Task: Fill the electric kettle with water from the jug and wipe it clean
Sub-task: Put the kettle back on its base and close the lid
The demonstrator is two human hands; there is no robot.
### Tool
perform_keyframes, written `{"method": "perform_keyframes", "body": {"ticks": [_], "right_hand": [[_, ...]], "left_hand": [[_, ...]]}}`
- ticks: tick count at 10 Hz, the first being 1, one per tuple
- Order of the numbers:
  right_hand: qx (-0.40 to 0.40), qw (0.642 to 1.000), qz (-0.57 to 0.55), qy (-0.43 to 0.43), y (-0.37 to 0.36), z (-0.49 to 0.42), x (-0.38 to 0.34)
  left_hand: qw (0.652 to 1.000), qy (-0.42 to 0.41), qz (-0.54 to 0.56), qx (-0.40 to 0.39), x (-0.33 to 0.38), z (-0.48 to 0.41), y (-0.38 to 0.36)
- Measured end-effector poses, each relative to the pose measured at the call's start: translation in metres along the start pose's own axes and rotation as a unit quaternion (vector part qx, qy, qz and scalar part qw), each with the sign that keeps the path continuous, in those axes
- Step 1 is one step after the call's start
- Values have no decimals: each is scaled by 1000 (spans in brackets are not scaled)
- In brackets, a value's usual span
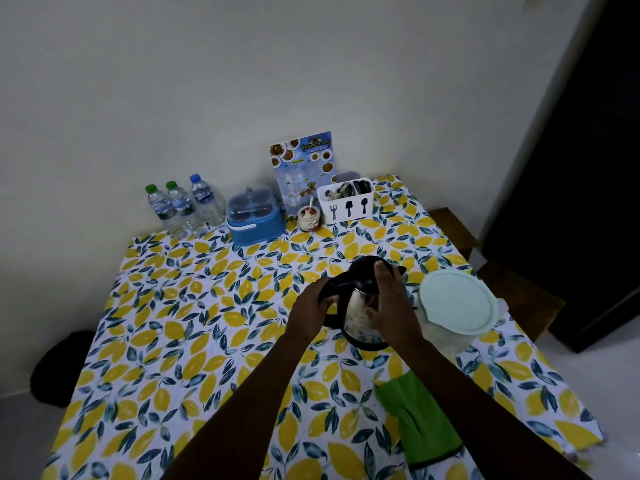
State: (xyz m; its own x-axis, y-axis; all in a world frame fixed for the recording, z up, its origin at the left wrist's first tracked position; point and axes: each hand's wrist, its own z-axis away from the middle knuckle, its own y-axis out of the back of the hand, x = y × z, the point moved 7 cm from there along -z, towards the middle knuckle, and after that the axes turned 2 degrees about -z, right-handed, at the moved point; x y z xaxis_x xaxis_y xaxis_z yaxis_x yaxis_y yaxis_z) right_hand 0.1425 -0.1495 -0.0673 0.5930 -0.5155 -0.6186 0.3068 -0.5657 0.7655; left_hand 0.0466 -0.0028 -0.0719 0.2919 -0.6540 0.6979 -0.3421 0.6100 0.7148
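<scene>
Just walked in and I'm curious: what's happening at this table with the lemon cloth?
A person has both hands on an electric kettle standing on the table. The left hand grips its black handle, and the right hand rests on the lid and side. A jug with a pale green lid, still closed, stands just right of the kettle. A green cloth lies nearer the person, partly under the right forearm, untouched.
</scene>
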Motion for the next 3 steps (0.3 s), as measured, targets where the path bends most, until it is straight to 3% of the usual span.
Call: {"method": "perform_keyframes", "body": {"ticks": [1, 2, 3], "right_hand": [[3, 1000, 31, -3, 1, 1, 0], [38, 990, 109, 76, 5, -1, -26], [39, 986, 98, 128, 13, -22, -51]], "left_hand": [[999, 11, -30, -9, -1, 0, -1], [996, -10, -92, 18, 18, 4, 17], [988, -44, -130, 68, 35, -6, 46]]}}
